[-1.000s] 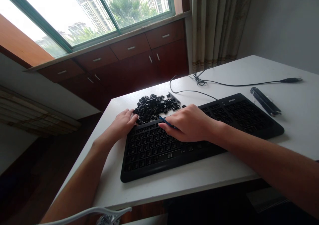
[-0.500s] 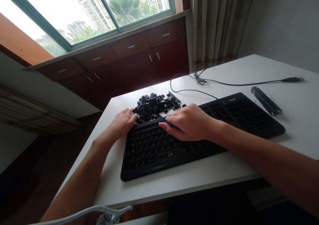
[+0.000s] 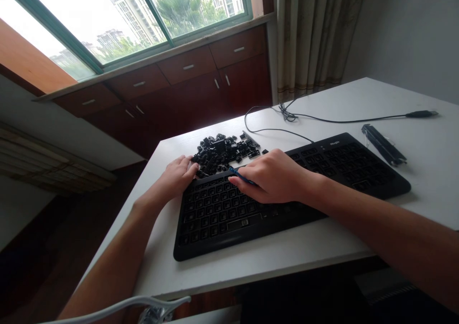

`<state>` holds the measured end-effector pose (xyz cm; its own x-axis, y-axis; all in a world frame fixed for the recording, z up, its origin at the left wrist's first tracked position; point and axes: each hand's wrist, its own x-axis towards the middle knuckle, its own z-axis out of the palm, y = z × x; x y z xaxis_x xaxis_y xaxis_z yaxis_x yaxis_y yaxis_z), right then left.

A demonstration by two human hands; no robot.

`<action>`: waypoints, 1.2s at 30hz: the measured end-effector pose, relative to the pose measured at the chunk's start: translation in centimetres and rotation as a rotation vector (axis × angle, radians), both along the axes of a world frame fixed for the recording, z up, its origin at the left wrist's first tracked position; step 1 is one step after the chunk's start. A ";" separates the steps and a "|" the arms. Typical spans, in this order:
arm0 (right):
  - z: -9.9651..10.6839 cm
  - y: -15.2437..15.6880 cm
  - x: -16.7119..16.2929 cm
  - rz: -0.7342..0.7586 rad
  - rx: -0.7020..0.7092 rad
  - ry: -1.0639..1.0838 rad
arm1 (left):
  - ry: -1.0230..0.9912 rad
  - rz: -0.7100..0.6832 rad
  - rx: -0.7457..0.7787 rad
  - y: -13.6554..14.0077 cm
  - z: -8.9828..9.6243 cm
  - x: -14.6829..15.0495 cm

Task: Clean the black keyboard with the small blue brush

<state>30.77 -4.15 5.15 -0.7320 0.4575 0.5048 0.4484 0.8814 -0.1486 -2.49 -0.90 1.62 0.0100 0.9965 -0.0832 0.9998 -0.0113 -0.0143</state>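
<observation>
Right grip (image 3: 270, 177): holding slim blue tool (image 3: 235, 171) over keyboard (image 3: 215, 211)
Left grip (image 3: 177, 175): resting wide beside black keycaps (image 3: 215, 153), near worktop's (image 3: 158, 262) left edge

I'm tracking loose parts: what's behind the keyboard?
Behind the keyboard are a heap of black keys, beside the left hand, and, farther right, a cable. The right hand covers part of that area; whatever it hides can't be seen.

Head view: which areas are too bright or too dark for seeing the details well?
In the head view, sky through the window is washed nearly white; in the same view, the black keycap pile is dim, its pieces blending together, and the floor at left is almost black.
</observation>
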 end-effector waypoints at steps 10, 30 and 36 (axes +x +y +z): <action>0.1 0.1 -0.1 -0.004 -0.002 -0.011 | 0.015 -0.019 -0.007 -0.1 0.1 0.1; 0.1 -0.1 0.0 0.000 -0.007 -0.014 | -0.025 0.012 -0.005 -0.2 0.3 0.3; 0.2 0.0 0.0 0.010 -0.014 -0.012 | -0.016 -0.009 0.006 -0.2 0.1 0.1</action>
